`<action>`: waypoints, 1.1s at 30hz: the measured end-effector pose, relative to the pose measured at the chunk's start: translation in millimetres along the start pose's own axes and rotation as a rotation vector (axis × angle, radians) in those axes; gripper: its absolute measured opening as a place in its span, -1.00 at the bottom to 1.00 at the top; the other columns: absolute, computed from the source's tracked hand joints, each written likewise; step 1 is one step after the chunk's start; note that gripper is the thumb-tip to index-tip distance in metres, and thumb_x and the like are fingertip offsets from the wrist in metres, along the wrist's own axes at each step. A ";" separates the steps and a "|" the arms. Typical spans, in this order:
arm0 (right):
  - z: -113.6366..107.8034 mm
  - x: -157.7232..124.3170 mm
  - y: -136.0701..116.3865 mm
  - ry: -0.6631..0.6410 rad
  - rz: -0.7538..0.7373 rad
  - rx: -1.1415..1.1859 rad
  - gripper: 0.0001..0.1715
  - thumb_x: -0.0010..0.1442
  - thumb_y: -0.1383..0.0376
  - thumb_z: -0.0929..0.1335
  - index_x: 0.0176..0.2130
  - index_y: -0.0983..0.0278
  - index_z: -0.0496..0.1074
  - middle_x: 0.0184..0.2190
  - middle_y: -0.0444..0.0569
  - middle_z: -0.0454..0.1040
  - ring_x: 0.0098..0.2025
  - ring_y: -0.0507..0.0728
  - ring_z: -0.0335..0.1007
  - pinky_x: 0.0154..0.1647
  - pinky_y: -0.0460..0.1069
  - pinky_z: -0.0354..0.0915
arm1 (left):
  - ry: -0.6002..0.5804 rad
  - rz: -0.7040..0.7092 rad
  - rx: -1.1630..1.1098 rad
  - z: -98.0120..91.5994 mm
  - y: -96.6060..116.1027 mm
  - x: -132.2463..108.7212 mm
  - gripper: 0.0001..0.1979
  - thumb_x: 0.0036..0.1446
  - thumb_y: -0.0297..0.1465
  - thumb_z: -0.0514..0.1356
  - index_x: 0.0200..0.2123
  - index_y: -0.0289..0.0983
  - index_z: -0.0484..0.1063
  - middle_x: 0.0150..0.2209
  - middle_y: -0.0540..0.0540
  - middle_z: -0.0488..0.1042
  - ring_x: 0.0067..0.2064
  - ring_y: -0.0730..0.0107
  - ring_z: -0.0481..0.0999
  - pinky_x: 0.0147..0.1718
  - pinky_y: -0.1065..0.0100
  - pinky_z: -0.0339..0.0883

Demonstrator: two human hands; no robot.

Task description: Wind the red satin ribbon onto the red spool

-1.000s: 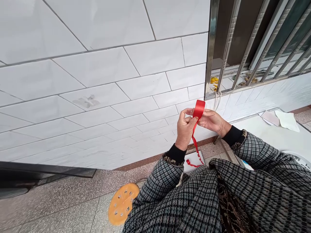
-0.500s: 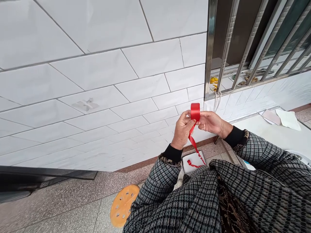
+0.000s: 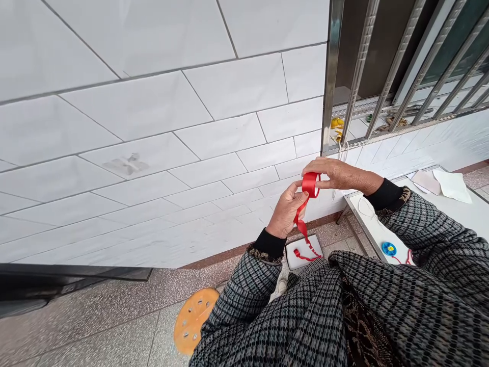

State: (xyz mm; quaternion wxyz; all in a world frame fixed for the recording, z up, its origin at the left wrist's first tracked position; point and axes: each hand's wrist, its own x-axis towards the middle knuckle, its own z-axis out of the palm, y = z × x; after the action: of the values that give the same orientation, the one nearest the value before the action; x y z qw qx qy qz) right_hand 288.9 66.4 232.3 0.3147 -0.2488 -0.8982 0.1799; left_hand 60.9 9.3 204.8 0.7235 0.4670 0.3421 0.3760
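Note:
A roll of red ribbon is held up in front of the tiled wall, its white inner core showing on the right side. My left hand pinches the roll from the left and below, thumb on the ribbon's surface. From above and the right, my right hand grips the roll's upper edge with bent fingers. A loose red ribbon tail hangs, twisting, from under my left thumb toward a white box on the ground. More red ribbon lies curled in that box.
At right, a white table bears papers, a blue round spool and red cord. Metal window bars rise at upper right, with yellow things on the sill. An orange stool stands low at left. The white tiled wall fills the left.
My right hand has risen from beside the roll to over its top. The roll has tilted and dropped slightly, baring its core. The blue spool has come into view.

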 end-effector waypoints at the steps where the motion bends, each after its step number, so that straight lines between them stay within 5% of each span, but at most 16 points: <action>1: 1.3 -1.4 1.3 0.004 0.002 -0.002 -0.72 0.37 0.24 0.45 0.07 0.21 0.59 -0.08 0.07 0.65 -0.05 0.25 0.47 0.07 0.16 0.38 | -0.002 -0.004 0.000 1.1 -1.1 0.1 -0.27 -0.04 0.04 0.55 0.04 -0.20 0.36 -0.63 0.29 0.26 -0.72 0.63 0.04 -0.71 0.47 -0.11; 8: 15.5 -17.7 13.1 0.226 0.312 0.238 -0.63 0.28 0.21 0.46 0.06 0.21 0.59 -0.04 0.06 0.66 -0.06 0.22 0.52 0.01 0.13 0.48 | 0.164 0.122 0.082 7.3 -4.2 -0.4 -0.42 -0.04 0.03 0.54 -0.20 -0.23 0.42 -0.62 0.23 0.28 -0.68 0.64 0.07 -0.69 0.47 -0.04; 15: 31.4 -22.1 22.0 0.385 0.509 0.484 -0.54 0.19 0.15 0.53 0.06 0.17 0.54 -0.10 -0.02 0.66 -0.04 0.27 0.55 0.04 0.17 0.51 | 0.108 0.105 0.119 13.6 -6.9 -2.4 -0.46 0.00 0.08 0.49 -0.38 -0.28 0.50 -0.63 0.16 0.22 -0.63 0.63 0.09 -0.62 0.43 -0.04; 26: 37.9 -14.2 6.8 0.314 0.594 0.941 -0.59 0.13 0.16 0.51 -0.05 0.28 0.56 -0.18 0.01 0.67 -0.22 0.13 0.52 -0.07 0.06 0.47 | 0.091 0.133 0.175 13.2 -8.1 -7.4 -0.47 0.12 0.11 0.42 -0.34 -0.29 0.54 -0.64 0.15 0.17 -0.60 0.59 0.08 -0.57 0.40 -0.06; 33: 43.1 -9.3 -5.4 0.331 0.630 1.241 -0.62 0.10 0.10 0.56 -0.15 0.25 0.58 -0.16 0.10 0.71 -0.11 0.27 0.67 -0.06 0.16 0.53 | 0.085 0.074 0.080 21.1 -9.9 -5.1 -0.44 0.04 0.12 0.46 -0.37 -0.28 0.51 -0.65 0.16 0.16 -0.63 0.62 0.06 -0.60 0.42 -0.07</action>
State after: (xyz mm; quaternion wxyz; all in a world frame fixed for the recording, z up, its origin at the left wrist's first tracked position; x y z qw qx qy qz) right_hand 265.2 49.7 198.6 0.4635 -0.2957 -0.4560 0.6999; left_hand 78.5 -6.8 203.3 0.6747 0.4914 0.3701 0.4079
